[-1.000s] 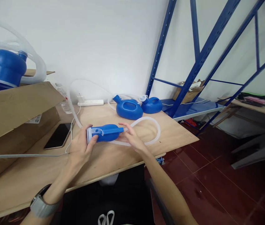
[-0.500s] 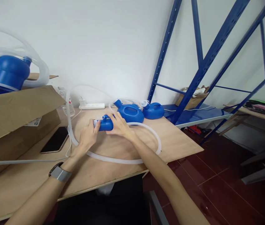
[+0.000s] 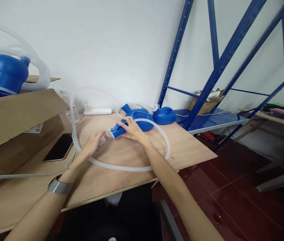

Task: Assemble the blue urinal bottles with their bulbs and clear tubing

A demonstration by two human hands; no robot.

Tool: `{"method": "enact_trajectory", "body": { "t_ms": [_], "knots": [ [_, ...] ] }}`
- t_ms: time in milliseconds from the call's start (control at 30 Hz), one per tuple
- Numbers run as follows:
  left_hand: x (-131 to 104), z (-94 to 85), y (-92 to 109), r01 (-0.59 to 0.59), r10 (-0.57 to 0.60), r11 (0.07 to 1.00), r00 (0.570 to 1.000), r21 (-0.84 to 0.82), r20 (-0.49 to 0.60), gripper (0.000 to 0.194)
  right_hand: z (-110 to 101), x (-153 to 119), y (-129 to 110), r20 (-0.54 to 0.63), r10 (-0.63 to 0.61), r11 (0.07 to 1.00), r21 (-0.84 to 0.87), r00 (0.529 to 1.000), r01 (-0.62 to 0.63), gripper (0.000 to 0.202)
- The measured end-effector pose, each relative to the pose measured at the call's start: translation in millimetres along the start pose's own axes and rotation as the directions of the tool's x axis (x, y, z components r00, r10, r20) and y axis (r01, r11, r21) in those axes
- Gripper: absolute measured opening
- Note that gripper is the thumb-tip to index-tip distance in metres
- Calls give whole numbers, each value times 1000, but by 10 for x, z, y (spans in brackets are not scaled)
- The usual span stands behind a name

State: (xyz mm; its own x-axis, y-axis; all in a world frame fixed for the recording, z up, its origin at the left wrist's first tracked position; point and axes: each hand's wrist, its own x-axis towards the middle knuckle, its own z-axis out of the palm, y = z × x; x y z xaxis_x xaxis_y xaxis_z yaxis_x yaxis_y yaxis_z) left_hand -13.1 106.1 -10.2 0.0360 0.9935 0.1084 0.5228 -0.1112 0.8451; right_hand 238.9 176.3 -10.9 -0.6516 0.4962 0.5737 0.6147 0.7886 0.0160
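My right hand grips a blue plastic urinal head, a short tube-like piece lying tilted, its pale open end towards my left hand. Between the fingers of my left hand is a translucent cap, held just off that open end. A long translucent hose loops over the wooden table around both hands. Right behind my right hand stands a blue urinal bottle with a handle. A second blue bottle sits to its right.
A cardboard box at left has blue parts and coiled hose on top. Close by lie a phone, a clear bottle and a white power strip. A blue metal rack stands at right.
My left hand has drawn the translucent cap away from the blue head, down and left. My right hand has shifted slightly right and the head now tilts, with its pale end showing.
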Motion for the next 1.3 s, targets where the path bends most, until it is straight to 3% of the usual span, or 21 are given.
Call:
{"method": "enact_trajectory", "body": {
  "t_ms": [67,133,200,267,367,467,567,633,667,733,800,867,933,967,1067,1133,1300],
  "knots": [
    [2,35,-61,-13,14,994,1000,111,-10,53,-9,-21,15,10,-3,999,-35,1000,3,77],
    [13,90,-111,-116,147,962,983,247,-110,50,-4,-36,-1,24,-18,999,-46,1000,19,79],
    [25,146,-127,-251,332,900,925,356,-185,52,9,-44,-42,26,-44,998,-47,999,45,81],
    [27,183,-102,-357,448,848,877,393,-171,49,22,-45,-99,4,-75,996,-52,997,75,82],
    [13,188,-21,-416,503,823,850,388,-156,29,34,-36,-187,-19,-99,993,-63,995,98,81],
    [-7,153,63,-396,486,825,861,403,-149,34,36,-28,-245,-1,-84,993,-78,996,84,81],
    [-69,132,171,-316,355,887,933,338,-58,35,40,-26,-238,27,-72,993,-92,997,74,78],
    [-167,140,268,-310,305,916,950,256,60,38,46,-33,-192,45,-38,993,-107,998,43,78],
    [-233,151,318,-339,315,915,939,217,138,41,48,-39,-161,44,2,993,-116,999,3,78],
    [-367,178,394,-430,362,891,866,145,345,50,49,-58,-95,28,97,988,-120,995,-93,81],
    [-446,191,409,-461,377,882,815,99,440,53,49,-78,-50,30,130,988,-90,991,-127,85],
    [-425,167,361,-423,357,893,875,154,328,48,56,-88,-38,26,94,995,-38,995,-93,86],
    [-323,108,284,-290,274,913,957,286,95,44,71,-81,-53,-59,85,996,38,995,-83,89],
    [-260,74,249,-201,229,914,973,353,-39,46,81,-73,-64,-131,107,992,87,985,-96,91],
    [-98,10,194,-56,247,862,914,504,-322,59,102,-50,-87,-320,187,965,234,929,-114,98],
    [-27,20,198,-90,315,843,882,530,-351,65,102,-51,-91,-359,185,959,270,915,-89,98],
    [77,116,208,-372,411,898,899,237,-148,68,59,-90,-119,-293,150,961,268,944,-70,100]
  ]
}}
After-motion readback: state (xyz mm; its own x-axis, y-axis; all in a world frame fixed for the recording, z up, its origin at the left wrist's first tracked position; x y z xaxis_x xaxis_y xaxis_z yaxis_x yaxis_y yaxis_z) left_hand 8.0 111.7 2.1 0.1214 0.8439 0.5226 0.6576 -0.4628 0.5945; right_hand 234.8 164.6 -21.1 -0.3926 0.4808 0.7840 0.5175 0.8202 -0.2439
